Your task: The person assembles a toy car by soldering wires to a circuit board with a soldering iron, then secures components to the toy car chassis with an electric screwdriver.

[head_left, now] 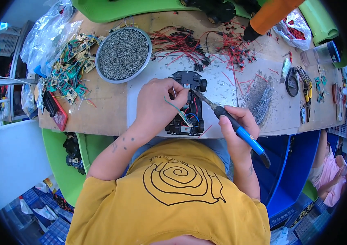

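Here the toy car chassis [186, 104] lies upside down near the table's [108, 110] front edge, wiring exposed. Left hand [155, 104] rests on it, fingers pinched closed around a thin wire [173, 92]. Right hand [239, 122] grips a blue-handled soldering iron [232, 122], fingers wrapped shut, tip touching the chassis. A round tray of metal bits [123, 54] sits toward the back-left corner.

Bright, even daylight, soft shadows, sharp centre; fisheye bending and black vignette at the rim.
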A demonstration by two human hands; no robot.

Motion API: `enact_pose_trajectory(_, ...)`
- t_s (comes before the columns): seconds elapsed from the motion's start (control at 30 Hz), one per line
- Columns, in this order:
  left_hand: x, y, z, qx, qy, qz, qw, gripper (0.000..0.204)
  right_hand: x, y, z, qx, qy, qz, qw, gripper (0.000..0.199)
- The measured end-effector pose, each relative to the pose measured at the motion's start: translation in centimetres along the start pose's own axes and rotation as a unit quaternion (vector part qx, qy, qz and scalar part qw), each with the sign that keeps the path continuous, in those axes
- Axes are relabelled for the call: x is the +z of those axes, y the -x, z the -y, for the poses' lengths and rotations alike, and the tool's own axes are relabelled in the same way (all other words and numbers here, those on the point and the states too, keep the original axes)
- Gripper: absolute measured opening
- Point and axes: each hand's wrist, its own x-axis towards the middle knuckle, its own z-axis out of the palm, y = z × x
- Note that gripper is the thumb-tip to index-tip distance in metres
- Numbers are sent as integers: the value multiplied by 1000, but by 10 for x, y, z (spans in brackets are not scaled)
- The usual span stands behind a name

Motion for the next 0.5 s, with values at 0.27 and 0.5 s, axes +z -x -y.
enact_pose_trajectory(0.27,2,-1,-2,4,-22,-14,1000,15,3,-5,3,3,3,8,1000,22)
enact_pose_trajectory(0.5,4,0,-1,24,-24,-33,999,14,-6,-5,5,0,-20,5,1000,22)
